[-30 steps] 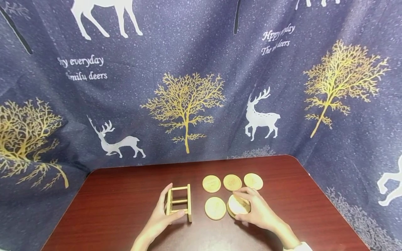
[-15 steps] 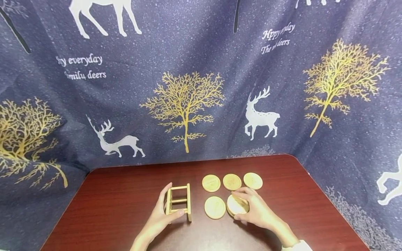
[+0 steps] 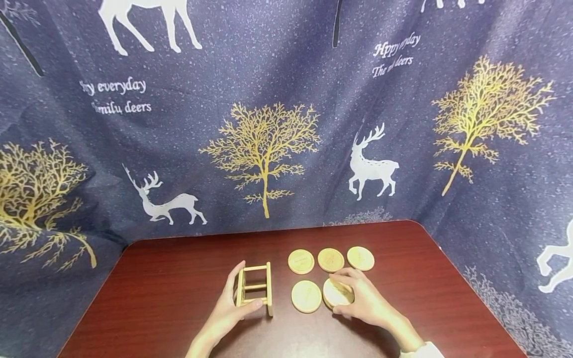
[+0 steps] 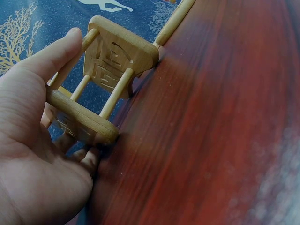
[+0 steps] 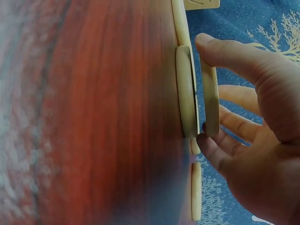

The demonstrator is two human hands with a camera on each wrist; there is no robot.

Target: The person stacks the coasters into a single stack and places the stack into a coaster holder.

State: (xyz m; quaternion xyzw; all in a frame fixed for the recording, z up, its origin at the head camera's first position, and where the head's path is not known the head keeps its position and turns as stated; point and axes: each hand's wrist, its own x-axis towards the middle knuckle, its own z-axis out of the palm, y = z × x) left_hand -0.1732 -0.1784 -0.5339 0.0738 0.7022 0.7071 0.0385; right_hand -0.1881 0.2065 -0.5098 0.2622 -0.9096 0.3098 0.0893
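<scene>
My left hand point(image 3: 226, 311) grips a small wooden coaster rack point(image 3: 270, 288), with the thumb across its near side. In the left wrist view the rack point(image 4: 117, 51) shows carved end panels joined by round rods; no coaster is seen inside it. With thumb and fingers, my right hand point(image 3: 369, 301) pinches a round wooden coaster point(image 3: 338, 292) by its edge. The right wrist view shows this held coaster point(image 5: 211, 101) just above another coaster point(image 5: 186, 93) on the table, a narrow gap between them. Immediately to the left lies one more coaster point(image 3: 306, 297).
Behind the right hand, a row of three coasters lies flat: a left one point(image 3: 301, 262), a middle one point(image 3: 331, 260) and a right one point(image 3: 360, 258). The reddish-brown table point(image 3: 170, 288) ends at a dark blue curtain point(image 3: 295, 74) printed with deer and trees.
The right hand and its coaster have shifted very slightly left over the coaster below. The left hand and rack look unchanged.
</scene>
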